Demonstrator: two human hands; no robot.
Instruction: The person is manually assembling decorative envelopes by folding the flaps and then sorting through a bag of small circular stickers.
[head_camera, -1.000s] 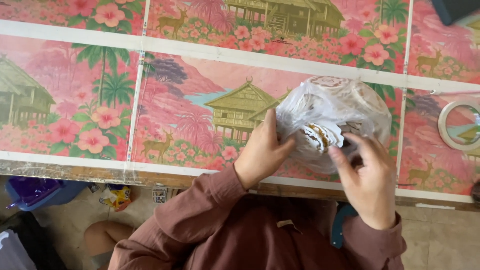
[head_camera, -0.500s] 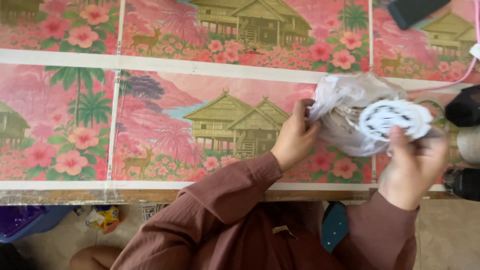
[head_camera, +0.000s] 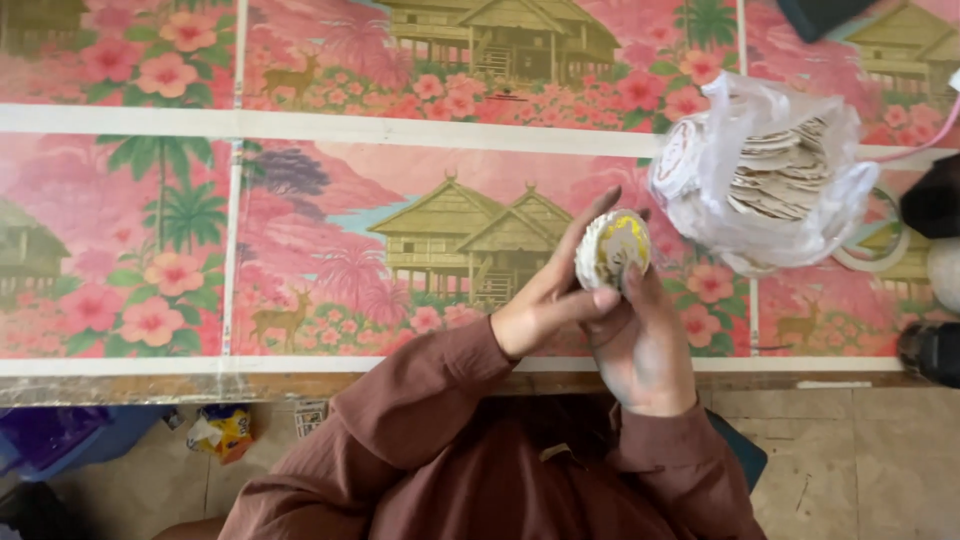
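Small stack of round labels (head_camera: 612, 248) out, clenched in both hands (head_camera: 590, 300); bulk sits bagged (head_camera: 770, 180) near table's right edge.

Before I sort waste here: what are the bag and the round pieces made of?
The bag looks like thin clear plastic, glossy and crinkled. The round pieces, held by both hands, look like matte printed paper or card; I can't tell which.

Round stack (head_camera: 612, 247) between both hands, above table (head_camera: 300, 120); bag of discs (head_camera: 775, 175) right, behind; tape ring (head_camera: 880, 245) beside bag.
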